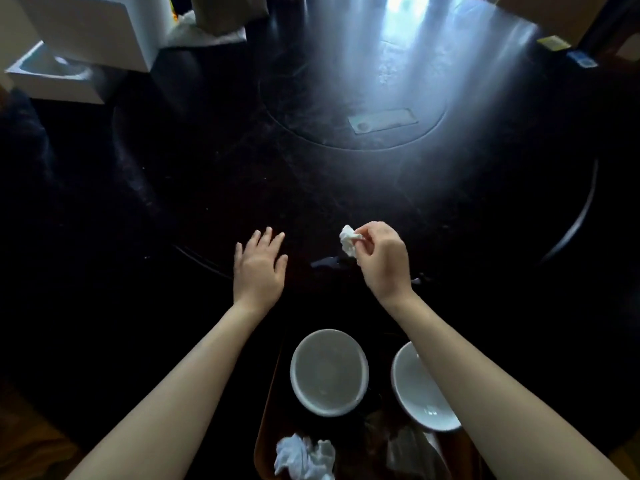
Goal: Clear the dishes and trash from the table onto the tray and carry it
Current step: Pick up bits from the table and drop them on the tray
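Observation:
My right hand [382,259] pinches a crumpled white tissue [348,242] just above the dark table [207,174]. My left hand [259,265] hovers flat over the table to the left, fingers spread, holding nothing. Close to me lies a dark brown tray [267,414]. On it stand two white bowls: one [329,372] in the middle, the other [420,393] partly hidden under my right forearm. More crumpled white tissues [304,457] lie at the tray's near end, beside a clear crumpled wrapper [405,448].
A round inset with a small metal plate [382,121] sits in the table's centre under bright glare. White boxes [79,46] and a brown paper bag [230,12] stand at the far left. A dark chair back [581,209] curves at the right edge.

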Motion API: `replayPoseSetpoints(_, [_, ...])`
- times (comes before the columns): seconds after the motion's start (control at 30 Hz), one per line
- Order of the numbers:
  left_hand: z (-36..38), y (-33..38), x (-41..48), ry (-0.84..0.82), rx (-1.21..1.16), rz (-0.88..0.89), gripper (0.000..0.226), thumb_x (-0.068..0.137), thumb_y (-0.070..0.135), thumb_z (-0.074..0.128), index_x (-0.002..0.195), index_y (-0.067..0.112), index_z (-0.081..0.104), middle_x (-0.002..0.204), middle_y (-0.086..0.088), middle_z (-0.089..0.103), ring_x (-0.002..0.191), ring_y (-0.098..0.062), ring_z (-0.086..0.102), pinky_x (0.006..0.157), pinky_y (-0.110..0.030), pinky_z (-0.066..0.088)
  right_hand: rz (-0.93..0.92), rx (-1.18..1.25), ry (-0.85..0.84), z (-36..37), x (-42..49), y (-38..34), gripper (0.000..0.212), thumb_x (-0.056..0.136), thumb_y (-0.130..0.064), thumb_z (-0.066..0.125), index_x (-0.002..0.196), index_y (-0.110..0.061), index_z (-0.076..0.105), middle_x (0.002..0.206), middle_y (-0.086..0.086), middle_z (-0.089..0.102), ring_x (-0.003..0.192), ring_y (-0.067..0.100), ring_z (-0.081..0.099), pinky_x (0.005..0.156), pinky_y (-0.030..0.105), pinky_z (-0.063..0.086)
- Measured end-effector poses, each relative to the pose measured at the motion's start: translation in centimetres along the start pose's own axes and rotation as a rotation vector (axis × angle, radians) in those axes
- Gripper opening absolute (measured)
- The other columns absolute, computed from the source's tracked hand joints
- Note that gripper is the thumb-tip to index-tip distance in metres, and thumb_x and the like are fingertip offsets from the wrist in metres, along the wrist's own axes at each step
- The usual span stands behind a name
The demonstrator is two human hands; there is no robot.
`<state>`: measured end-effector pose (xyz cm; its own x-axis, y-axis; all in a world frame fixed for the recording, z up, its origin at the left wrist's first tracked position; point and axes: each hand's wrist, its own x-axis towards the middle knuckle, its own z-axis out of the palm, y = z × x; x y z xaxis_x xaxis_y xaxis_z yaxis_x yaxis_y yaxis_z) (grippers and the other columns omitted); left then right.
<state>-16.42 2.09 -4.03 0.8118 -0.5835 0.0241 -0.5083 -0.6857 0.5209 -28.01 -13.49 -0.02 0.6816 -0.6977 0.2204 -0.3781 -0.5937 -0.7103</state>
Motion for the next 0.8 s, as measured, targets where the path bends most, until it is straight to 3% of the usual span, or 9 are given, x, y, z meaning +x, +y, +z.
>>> replayPoseSetpoints(0.07, [1.2, -0.7, 0.1, -0.076, 0.198, 0.004, 0.050, 0.096, 0.034, 0.030, 0.144, 0.022, 0.019, 0.156, -0.004, 0.012, 0.144, -0.018, 0.001, 0.113, -0.041, -0.010, -0.168, -0.069, -0.110, 1.6, 0.4, -0.4, 0.006, 0.083, -0.010, 0.062, 0.081, -0.006, 0.065, 0.084, 0.006, 0.068, 0.082, 0.020, 0.055, 0.070, 0.022, 0.043])
replayPoseSetpoints(0.13, [1.9, -1.3, 0.1, -0.104, 0.246, 0.014, 0.051, 0.097, 0.037, 0.022, 0.145, 0.025, 0.009, 0.157, -0.001, 0.002, 0.143, -0.015, -0.007, 0.112, -0.040, -0.015, -0.309, -0.136, -0.269, 3.0, 0.3, -0.5, 0.011, 0.085, -0.013, 0.060, 0.089, -0.006, 0.069, 0.092, 0.005, 0.071, 0.089, 0.021, 0.056, 0.076, 0.031, 0.051])
replayPoseSetpoints(0.2, [2.0, -1.7, 0.2, -0.110, 0.249, 0.029, 0.052, 0.096, 0.039, 0.019, 0.145, 0.025, 0.007, 0.157, 0.000, 0.000, 0.142, -0.013, -0.009, 0.112, -0.039, -0.016, -0.380, -0.161, -0.322, 3.4, 0.0, -0.1, 0.017, 0.087, -0.017, 0.059, 0.097, -0.007, 0.068, 0.099, 0.006, 0.071, 0.093, 0.021, 0.055, 0.080, 0.034, 0.053])
replayPoseSetpoints(0.4, [2.3, -2.1, 0.1, -0.123, 0.314, 0.046, 0.058, 0.092, 0.047, 0.012, 0.145, 0.025, 0.001, 0.151, 0.003, -0.014, 0.138, -0.011, -0.018, 0.111, -0.040, -0.017, -0.370, -0.115, -0.346, 2.5, -0.9, 0.7, 0.012, 0.087, -0.009, 0.060, 0.096, -0.011, 0.067, 0.100, 0.001, 0.066, 0.091, 0.018, 0.054, 0.074, 0.033, 0.055])
replayPoseSetpoints(0.57, [2.5, -2.1, 0.1, -0.146, 0.336, 0.049, 0.063, 0.089, 0.053, 0.007, 0.144, 0.025, -0.004, 0.147, 0.005, -0.021, 0.137, -0.012, -0.022, 0.111, -0.041, -0.018, -0.303, -0.197, -0.456, 1.3, -1.1, 1.1, 0.012, 0.084, -0.001, 0.056, 0.090, -0.008, 0.064, 0.094, 0.007, 0.063, 0.087, 0.020, 0.051, 0.075, 0.029, 0.047])
replayPoseSetpoints(0.7, [2.6, -2.2, 0.2, -0.145, 0.358, 0.049, 0.062, 0.087, 0.054, 0.004, 0.140, 0.026, -0.011, 0.146, 0.004, -0.022, 0.137, -0.013, -0.023, 0.111, -0.042, -0.019, -0.149, -0.164, -0.296, -0.3, -0.6, 1.6, 0.012, 0.079, 0.003, 0.060, 0.081, -0.007, 0.066, 0.085, 0.012, 0.062, 0.082, 0.028, 0.056, 0.069, 0.027, 0.040])
replayPoseSetpoints(0.8, [2.6, -2.3, 0.2, -0.145, 0.358, 0.046, 0.060, 0.087, 0.054, 0.003, 0.138, 0.027, -0.013, 0.146, 0.005, -0.022, 0.136, -0.012, -0.023, 0.111, -0.042, -0.019, -0.195, -0.085, -0.281, 2.0, 0.1, -0.5, 0.012, 0.085, -0.009, 0.061, 0.096, -0.006, 0.064, 0.094, 0.013, 0.064, 0.090, 0.026, 0.055, 0.078, 0.030, 0.045])
